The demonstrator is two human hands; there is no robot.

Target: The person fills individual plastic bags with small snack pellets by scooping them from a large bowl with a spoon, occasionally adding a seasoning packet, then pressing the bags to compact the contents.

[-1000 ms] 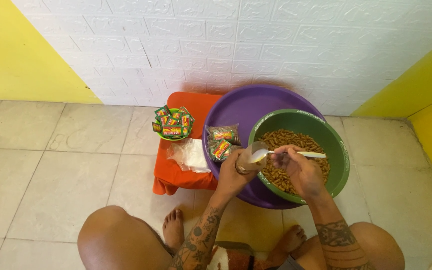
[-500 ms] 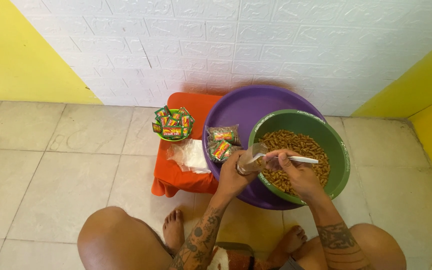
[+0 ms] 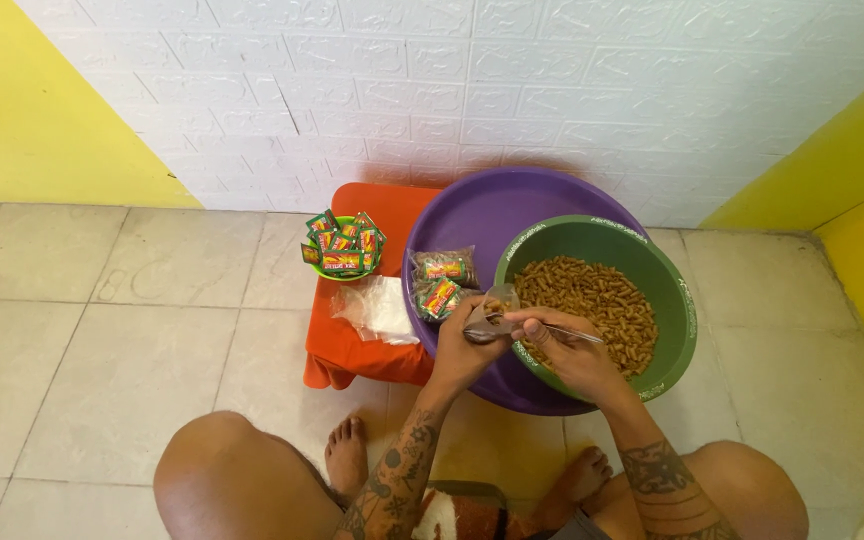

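Right now I have the left hand (image 3: 462,350) pinched shut on a small clear plastic bag (image 3: 492,312), holding its mouth up just over the near rim of the green bowl (image 3: 674,300). The right hand (image 3: 564,352) is closed around a spoon (image 3: 574,335), whose handle lies across the fingers and whose end sits at the bag's mouth; how full the spoon is I cannot tell. The green bowl sits inside a larger purple basin (image 3: 472,215) and is filled with brown fried snack sticks (image 3: 592,300).

I judge the bag thin, limp and very light, with no shape of its own, so it wants holding at the top edge, pinched so the opening gapes. It is probably a bit slick, and it will sag as snack goes in. The sticks look dry and brittle, easy to crumble, and apt to spill off a spoon.

Both forearms reach forward from between the knees, wrists bent inward so the hands meet above the bowl's edge. The left forearm comes in from below, palm turned toward the bag; the right crosses over the bowl's near side.

Two filled packets (image 3: 440,283) lie in the basin beside the bowl. On the orange stool (image 3: 352,350) rest a stack of clear bags (image 3: 377,308) and a little green dish of printed labels (image 3: 342,245)
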